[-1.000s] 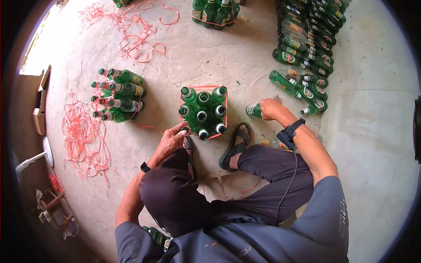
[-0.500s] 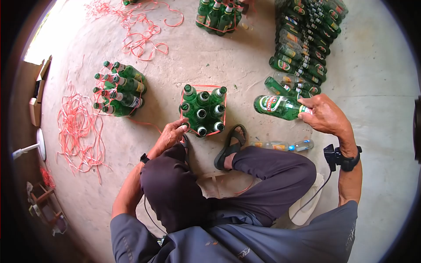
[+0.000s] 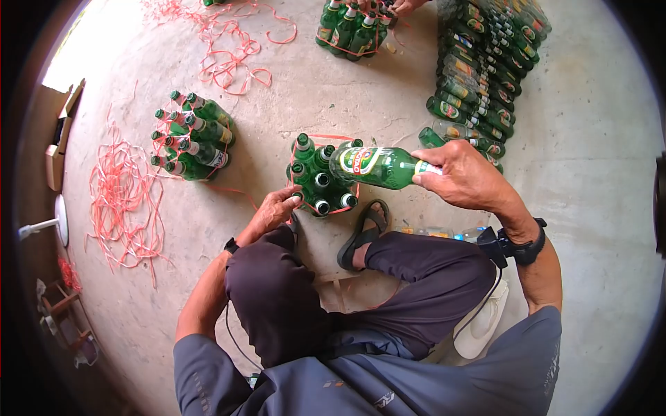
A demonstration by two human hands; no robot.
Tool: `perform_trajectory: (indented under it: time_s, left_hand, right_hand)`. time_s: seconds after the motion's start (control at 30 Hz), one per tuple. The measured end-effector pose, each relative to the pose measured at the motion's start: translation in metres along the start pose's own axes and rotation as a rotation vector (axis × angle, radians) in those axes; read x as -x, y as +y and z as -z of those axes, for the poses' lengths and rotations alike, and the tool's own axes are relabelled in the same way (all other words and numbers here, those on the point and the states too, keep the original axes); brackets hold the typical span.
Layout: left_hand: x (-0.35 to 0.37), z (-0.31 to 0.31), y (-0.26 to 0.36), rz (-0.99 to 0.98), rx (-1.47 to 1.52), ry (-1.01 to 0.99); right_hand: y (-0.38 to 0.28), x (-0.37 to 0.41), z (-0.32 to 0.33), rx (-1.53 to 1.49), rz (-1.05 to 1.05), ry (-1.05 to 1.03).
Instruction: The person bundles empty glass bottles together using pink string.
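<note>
My right hand grips a green beer bottle by its neck. The bottle lies nearly level, its base over the right side of a group of upright green bottles, hiding some of them. A pink strap runs loosely around that group. At its front left corner, my left hand has its thumb and fingers closed at the neck of a standing bottle. More strap trails to the left from near this hand.
Strapped bottles stand to the left, beside tangled pink strap. Another person's hand is at a far bundle. Stacked bottles lie at the back right. Clear plastic bottles lie near my right knee.
My right hand has carried the bottle left, from beside the group to over its right side. My left hand stays at the front left corner. The other person's hand shows more at the far bundle.
</note>
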State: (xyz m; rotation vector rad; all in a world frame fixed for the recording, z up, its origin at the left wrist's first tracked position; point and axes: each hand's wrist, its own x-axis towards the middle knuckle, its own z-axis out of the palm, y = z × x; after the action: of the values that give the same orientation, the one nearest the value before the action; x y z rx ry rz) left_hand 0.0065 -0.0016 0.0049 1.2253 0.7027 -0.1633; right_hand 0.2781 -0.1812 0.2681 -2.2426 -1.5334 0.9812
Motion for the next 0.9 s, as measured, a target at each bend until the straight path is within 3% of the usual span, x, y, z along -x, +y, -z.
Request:
perform_trajectory:
  time_s: [0.43, 0.6, 0.7, 0.9]
  left_hand:
    - [-0.002, 0.001, -0.003, -0.067, -0.101, 0.003]
    - [-0.003, 0.003, -0.007, -0.090, -0.094, 0.000]
    - [0.000, 0.001, -0.002, -0.044, -0.057, -0.008]
    - [0.004, 0.003, 0.002, -0.071, -0.085, -0.024]
  right_hand:
    - [0.005, -0.039, -0.033, -0.020, -0.052, 0.059]
    - [0.006, -0.038, -0.032, 0.160, 0.169, 0.050]
    - [0.000, -0.032, -0.032, 0.343, 0.227, 0.059]
    - [-0.008, -0.024, -0.042, 0.415, 0.249, 0.065]
